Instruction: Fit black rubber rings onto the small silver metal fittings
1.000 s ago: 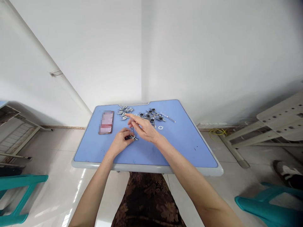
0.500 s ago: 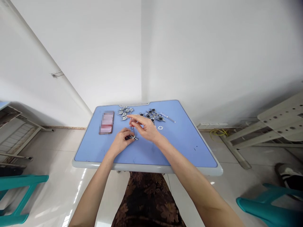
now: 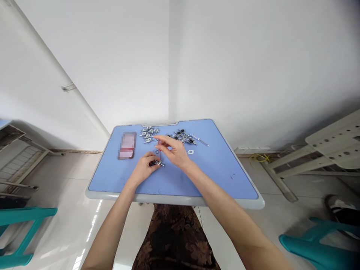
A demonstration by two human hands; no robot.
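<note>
On the desk's near middle, my left hand (image 3: 143, 169) is closed on a small metal part (image 3: 160, 163), its fingertips covering much of it. My right hand (image 3: 174, 151) pinches the top of a small screwdriver (image 3: 160, 154), whose thin shaft stands upright with its lower end at the metal part. The screwdriver's handle is mostly hidden by my fingers. A dark ring (image 3: 157, 152) lies just left of the shaft. Beyond my hands is a pile of metal parts with pale plates (image 3: 148, 134); to its right lie several parts with black round pieces (image 3: 180, 134).
A phone (image 3: 127, 145) lies at the left of the blue desk (image 3: 225, 176). A flat metal plate (image 3: 190, 152) and a clear-handled tool (image 3: 199, 140) are on the right. White walls stand behind; teal stools (image 3: 315, 240) flank the desk.
My right fingers have shifted slightly to the right and turned a little around the screwdriver. My left hand stays in place on the metal part.
</note>
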